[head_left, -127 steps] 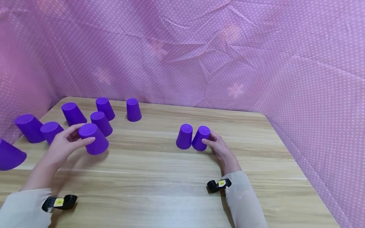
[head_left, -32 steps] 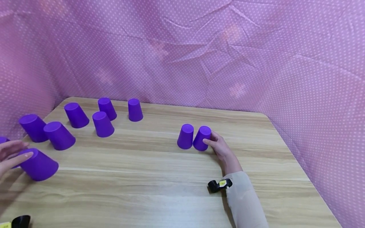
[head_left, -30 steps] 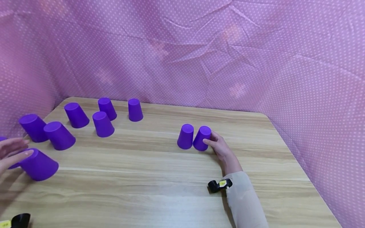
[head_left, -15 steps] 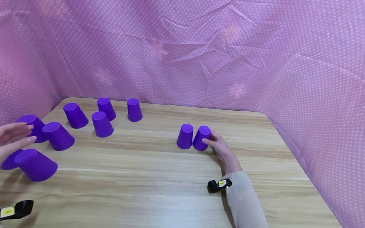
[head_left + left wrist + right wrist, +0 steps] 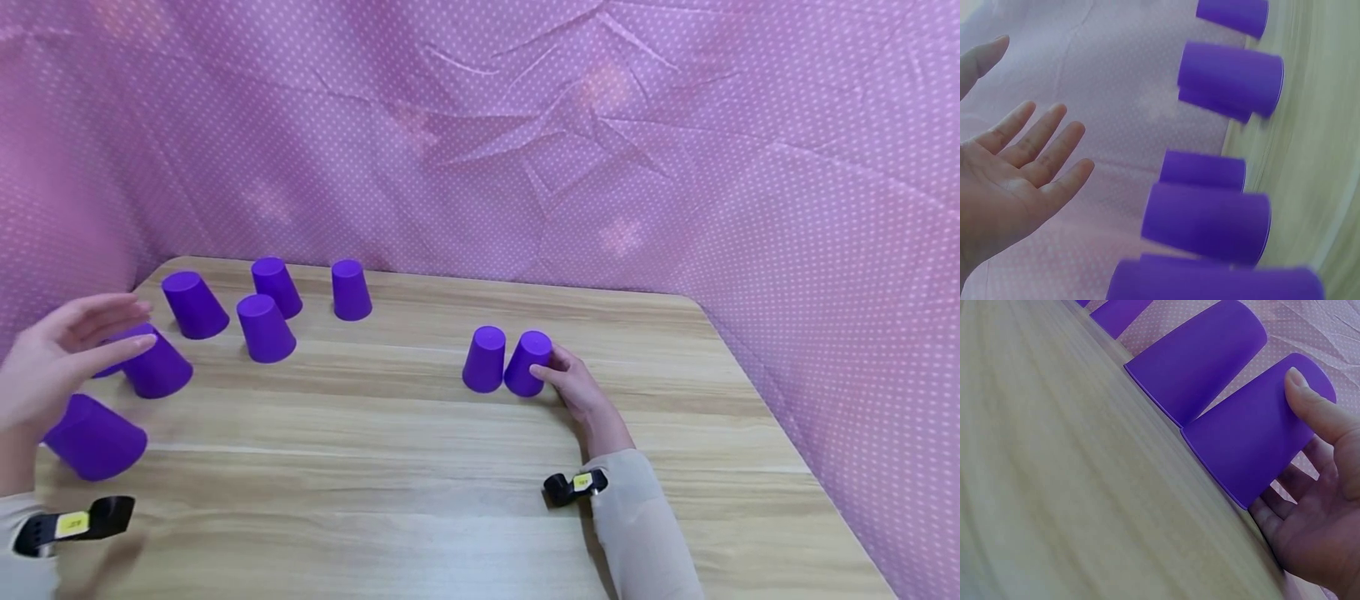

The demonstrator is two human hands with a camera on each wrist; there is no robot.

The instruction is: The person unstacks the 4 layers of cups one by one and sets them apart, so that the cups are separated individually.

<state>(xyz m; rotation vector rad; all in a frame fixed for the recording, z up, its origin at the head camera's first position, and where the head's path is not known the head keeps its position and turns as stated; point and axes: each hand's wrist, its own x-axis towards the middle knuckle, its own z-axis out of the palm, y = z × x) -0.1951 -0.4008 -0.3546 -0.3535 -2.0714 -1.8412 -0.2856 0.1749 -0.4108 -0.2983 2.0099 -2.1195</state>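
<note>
In the head view my left hand (image 5: 45,367) hovers at the left with fingers extended, holding nothing. It partly covers an upside-down purple cup (image 5: 161,371), and another cup behind it is mostly hidden. Below the hand stands a nearer purple cup (image 5: 97,437). The left wrist view confirms the spread left hand (image 5: 1016,162), apart from the row of cups (image 5: 1232,75). My right hand (image 5: 581,392) grips an upside-down purple cup (image 5: 523,367), thumb on its near side. That cup stands close beside a second cup (image 5: 484,362), their rims meeting in the right wrist view.
Further upside-down purple cups stand at the back left: one (image 5: 195,307), another (image 5: 276,287), one nearer (image 5: 266,332), and one (image 5: 351,292) to their right. A wood-grain table (image 5: 360,483) lies beneath. Pink dotted cloth (image 5: 487,167) surrounds its back and sides.
My left hand has carried a cup leftward, set it at the front left and let go. It has since lifted and moved away toward the back right. My right hand keeps its grip in place.
</note>
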